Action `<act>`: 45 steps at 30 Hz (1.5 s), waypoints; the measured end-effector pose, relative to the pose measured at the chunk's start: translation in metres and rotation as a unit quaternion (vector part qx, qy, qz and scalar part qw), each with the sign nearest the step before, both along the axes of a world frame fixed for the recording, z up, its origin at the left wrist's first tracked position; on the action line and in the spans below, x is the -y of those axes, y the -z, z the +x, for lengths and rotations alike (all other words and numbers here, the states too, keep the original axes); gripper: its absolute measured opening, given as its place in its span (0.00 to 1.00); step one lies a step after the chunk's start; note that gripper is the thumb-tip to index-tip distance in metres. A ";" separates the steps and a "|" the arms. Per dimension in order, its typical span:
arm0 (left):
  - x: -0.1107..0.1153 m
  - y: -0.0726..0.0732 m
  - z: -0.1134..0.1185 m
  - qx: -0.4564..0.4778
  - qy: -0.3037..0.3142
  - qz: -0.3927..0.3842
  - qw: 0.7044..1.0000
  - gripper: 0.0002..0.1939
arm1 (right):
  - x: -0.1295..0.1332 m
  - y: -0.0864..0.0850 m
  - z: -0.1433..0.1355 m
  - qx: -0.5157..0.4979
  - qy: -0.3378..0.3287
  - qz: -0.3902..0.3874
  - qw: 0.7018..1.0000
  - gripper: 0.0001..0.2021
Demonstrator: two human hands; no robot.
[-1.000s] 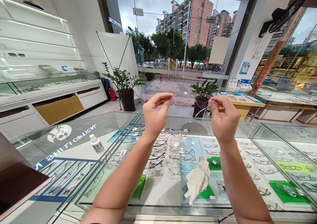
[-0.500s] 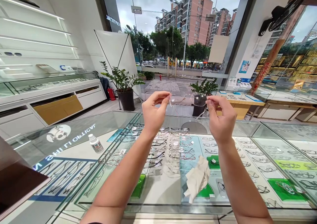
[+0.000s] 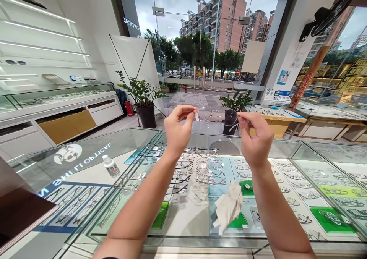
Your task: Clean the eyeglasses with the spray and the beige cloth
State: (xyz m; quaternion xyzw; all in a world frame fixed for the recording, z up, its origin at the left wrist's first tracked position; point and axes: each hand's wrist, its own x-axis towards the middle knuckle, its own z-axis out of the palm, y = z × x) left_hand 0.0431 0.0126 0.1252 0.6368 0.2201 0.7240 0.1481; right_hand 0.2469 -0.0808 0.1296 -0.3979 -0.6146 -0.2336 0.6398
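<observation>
Both hands hold up one pair of thin-rimmed, clear eyeglasses [image 3: 205, 114] above the glass counter. My left hand [image 3: 178, 127] pinches the frame at its left side, where a small white tag hangs. At the opposite side my right hand [image 3: 256, 136] pinches the other end between thumb and forefinger. The temples hang downward beneath the lenses. Below the hands, a crumpled cream cloth [image 3: 228, 207] lies on the counter top. Rows of eyeglasses [image 3: 210, 171] sit under and around it in the display case.
A white bottle [image 3: 111, 166] stands on the counter at left. A dark brown object [image 3: 23, 213] juts in at the lower left. Potted plants [image 3: 145, 110] stand beyond the glass display counter [image 3: 143, 243]. Green trays [image 3: 331, 219] lie in the case at right.
The eyeglasses have tilted slightly, their lenses now seen at another angle and the tag more visible. My right hand has shifted a little to the left.
</observation>
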 end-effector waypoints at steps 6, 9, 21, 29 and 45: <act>0.000 0.001 -0.001 -0.007 -0.010 0.005 1.000 0.04 | -0.001 0.000 0.001 -0.005 0.004 -0.001 1.000 0.09; -0.001 0.001 -0.001 -0.005 -0.008 0.003 1.000 0.04 | 0.000 0.000 0.000 0.001 -0.001 0.000 1.000 0.09; -0.004 0.001 -0.002 -0.011 -0.012 -0.002 1.000 0.05 | 0.002 -0.001 -0.004 0.009 -0.008 -0.005 1.000 0.10; 0.007 -0.002 -0.003 -0.007 -0.097 0.081 0.992 0.04 | -0.003 0.001 0.000 -0.020 -0.010 -0.013 1.000 0.10; 0.018 -0.003 0.002 -0.045 -0.115 0.128 0.984 0.05 | -0.010 0.005 0.007 -0.123 -0.047 -0.056 0.990 0.08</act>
